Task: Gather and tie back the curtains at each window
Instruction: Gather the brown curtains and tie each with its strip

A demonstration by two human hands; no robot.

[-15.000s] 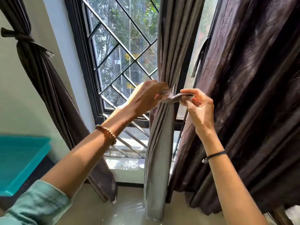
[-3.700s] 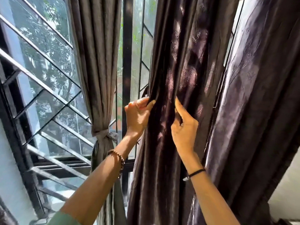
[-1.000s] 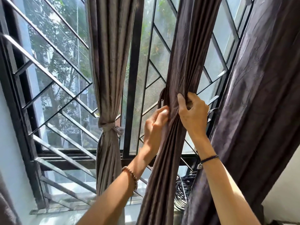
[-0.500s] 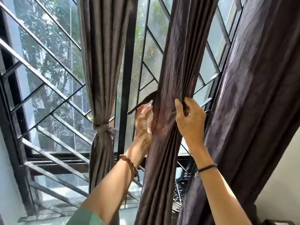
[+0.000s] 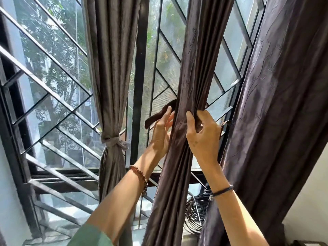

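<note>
Curtain (image 5: 200, 68) is soft, slippery: your right hand (image 5: 202, 134) has its grip closed round the bunched middle; left hand (image 5: 159, 134) pinches the limp strap (image 5: 154, 119).

Three curtains (image 5: 110, 68) (image 5: 200, 59) (image 5: 284, 103) — two hands (image 5: 160, 135) (image 5: 202, 139) — one tie strap (image 5: 153, 119), one wire coil (image 5: 194, 213).

Window ledge (image 5: 189, 239) — coiled cable (image 5: 195, 213) atop

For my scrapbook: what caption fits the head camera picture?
The right hand grips the gathered dark curtain while the left hand holds its tie-back strap.
</note>
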